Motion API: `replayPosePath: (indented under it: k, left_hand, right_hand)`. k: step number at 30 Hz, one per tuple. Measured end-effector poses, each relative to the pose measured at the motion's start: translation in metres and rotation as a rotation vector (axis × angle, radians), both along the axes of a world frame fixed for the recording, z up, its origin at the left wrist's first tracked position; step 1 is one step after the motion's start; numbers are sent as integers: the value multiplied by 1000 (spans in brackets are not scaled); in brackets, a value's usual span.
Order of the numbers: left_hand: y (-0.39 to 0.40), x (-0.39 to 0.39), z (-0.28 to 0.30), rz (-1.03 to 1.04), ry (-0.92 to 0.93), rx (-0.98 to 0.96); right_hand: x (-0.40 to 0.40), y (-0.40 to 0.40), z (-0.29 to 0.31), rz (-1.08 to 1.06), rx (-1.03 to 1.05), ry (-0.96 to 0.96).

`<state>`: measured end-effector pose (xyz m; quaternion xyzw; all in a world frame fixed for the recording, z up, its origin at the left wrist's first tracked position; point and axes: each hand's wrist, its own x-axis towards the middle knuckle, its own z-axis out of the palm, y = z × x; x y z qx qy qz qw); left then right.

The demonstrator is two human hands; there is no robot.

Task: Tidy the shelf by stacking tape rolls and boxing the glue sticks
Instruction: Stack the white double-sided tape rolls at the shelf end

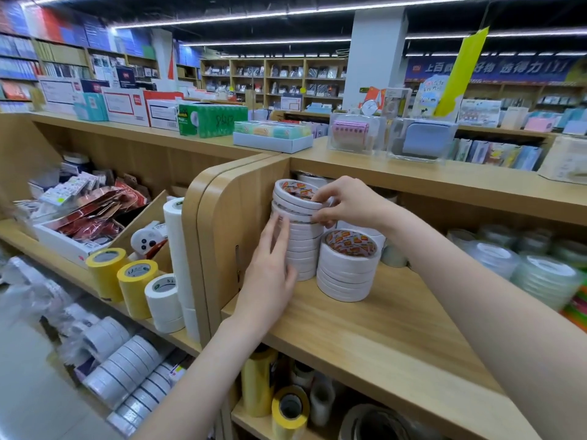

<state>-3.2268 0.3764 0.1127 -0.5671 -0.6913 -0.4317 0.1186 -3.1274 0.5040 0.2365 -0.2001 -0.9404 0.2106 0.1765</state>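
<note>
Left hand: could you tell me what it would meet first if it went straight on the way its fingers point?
The left hand already touches the tall tape stack; its fingers point up along the stack's side, probably towards the tilted top rolls.

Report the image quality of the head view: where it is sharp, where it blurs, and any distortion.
Head view: sharpest at the centre, on the tall tape stack and both hands; left hand, right hand. Clear tape rolls at the right edge smear, as does the lower left. Wide-angle bending curves the shelf board; ceiling strip lights flare slightly.
</note>
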Motion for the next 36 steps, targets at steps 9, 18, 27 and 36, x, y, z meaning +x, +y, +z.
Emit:
replayPosePath:
  k: [9, 18, 27, 36]
  left_hand:
    - [-3, -4, -3, -2, -86, 30]
    - [16, 10, -10, 9, -143, 26]
    - [19, 9, -13, 6, -138, 76]
    - [16, 9, -12, -12, -155, 58]
  right_hand:
    - [58, -9, 23, -75, 51, -13]
    - [84, -1, -34, -187, 126, -89]
    - [83, 2, -42, -184, 81, 10]
    - [30, 9, -13, -62, 202, -4]
